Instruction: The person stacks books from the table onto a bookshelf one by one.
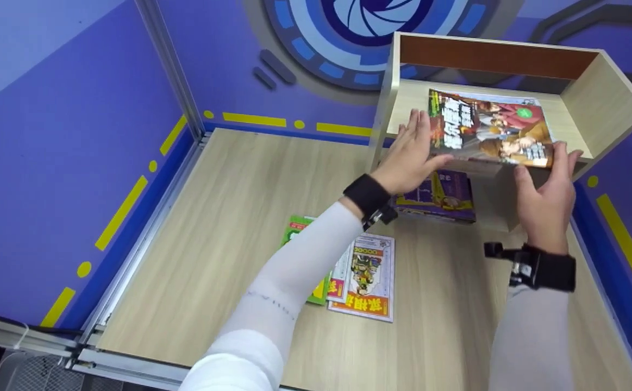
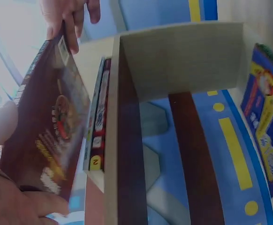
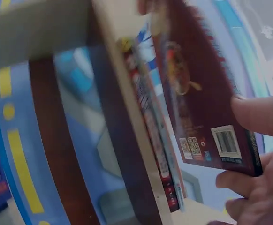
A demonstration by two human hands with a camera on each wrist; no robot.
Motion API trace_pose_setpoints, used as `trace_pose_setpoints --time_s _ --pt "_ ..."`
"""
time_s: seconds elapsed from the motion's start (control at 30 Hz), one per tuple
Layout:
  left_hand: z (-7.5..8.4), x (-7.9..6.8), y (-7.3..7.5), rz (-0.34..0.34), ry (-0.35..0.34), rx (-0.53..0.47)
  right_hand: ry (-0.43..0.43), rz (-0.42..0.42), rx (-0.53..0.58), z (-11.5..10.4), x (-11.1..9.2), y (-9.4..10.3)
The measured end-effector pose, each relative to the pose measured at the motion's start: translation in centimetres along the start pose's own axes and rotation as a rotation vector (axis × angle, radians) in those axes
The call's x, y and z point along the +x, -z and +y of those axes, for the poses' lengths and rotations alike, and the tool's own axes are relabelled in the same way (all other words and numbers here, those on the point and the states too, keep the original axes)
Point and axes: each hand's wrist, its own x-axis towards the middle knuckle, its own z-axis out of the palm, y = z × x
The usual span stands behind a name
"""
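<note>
Between my two hands is a glossy comic book [image 1: 492,127] with a dark, colourful cover, held by its sides over the upper board of a small wooden shelf [image 1: 601,114]. My left hand [image 1: 409,157] grips its left edge, fingers along the side and thumb at the near corner. The near right corner is pinched by my right hand [image 1: 550,201]. The wrist views show its brown back cover [image 2: 56,122], and the right one also a barcode [image 3: 228,141]. Tilted, the book stands apart from the thin books [image 2: 99,117] lying on that upper board.
Purple books [image 1: 443,198] lie in the shelf's lower compartment. On the wooden table [image 1: 185,244], a green booklet [image 1: 296,222] and white-and-orange booklets [image 1: 367,282] overlap, partly behind my left forearm. Blue panels [image 1: 104,136] wall the table in at the back and sides.
</note>
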Motion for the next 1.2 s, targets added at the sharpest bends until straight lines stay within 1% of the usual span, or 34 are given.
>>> trace_pose_setpoints --time_s 0.07,0.1,0.2,0.27,0.37,0.43,0.5,0.57,0.63,0.7,0.77,0.87,0.93,1.0,1.1,1.17,1.2 --pt "0.5 1.7 0.2 -0.015 0.036 0.029 -0.003 0.040 -0.057 -0.2 1.8 0.1" --pt "0.7 2.5 0.3 -0.018 0.052 0.045 0.000 0.046 -0.069 -0.3 2.7 0.1" --pt "1.2 4.8 0.5 -0.030 0.090 0.095 0.018 0.038 -0.093 -0.4 5.2 0.3" --pt "1.1 5.7 0.6 -0.043 0.116 0.112 0.027 0.024 -0.117 -0.3 6.3 0.1" --pt "1.0 6.5 0.8 -0.074 0.164 0.145 0.032 0.019 -0.164 0.0 7.1 -0.4" --pt "0.8 6.6 1.1 -0.085 0.197 0.175 0.031 0.048 -0.198 0.1 7.0 -0.7" --pt "0.5 6.3 1.5 -0.084 0.211 0.201 0.019 0.087 -0.221 0.2 6.6 -0.9" --pt "0.3 5.8 1.7 -0.072 0.194 0.205 0.004 0.132 -0.225 0.3 6.0 -0.8" --pt "0.3 5.2 1.7 -0.061 0.160 0.189 -0.021 0.159 -0.223 0.4 5.3 -0.5" --pt "0.6 4.4 1.3 -0.058 0.128 0.172 -0.035 0.165 -0.218 0.8 4.7 -0.2" --pt "0.8 3.4 0.6 -0.043 0.094 0.171 -0.021 0.162 -0.223 1.3 3.7 -0.3" --pt "0.9 1.2 -0.8 -0.009 0.045 0.211 0.041 0.148 -0.258 1.9 1.6 -1.3" --pt "1.0 -0.5 -1.6 0.015 0.001 0.240 0.098 0.140 -0.293 2.1 0.0 -2.4" --pt "1.1 -2.4 -2.2 0.026 -0.040 0.252 0.168 0.140 -0.312 2.3 -1.5 -3.3" --pt "0.9 -5.1 -3.0 0.024 -0.099 0.189 0.263 0.137 -0.316 2.9 -3.7 -4.4" --pt "0.4 -6.9 -3.7 0.018 -0.117 0.121 0.302 0.133 -0.305 3.6 -5.3 -4.8" --pt "0.0 -7.8 -4.2 0.014 -0.123 0.093 0.307 0.130 -0.303 4.1 -6.2 -4.9"
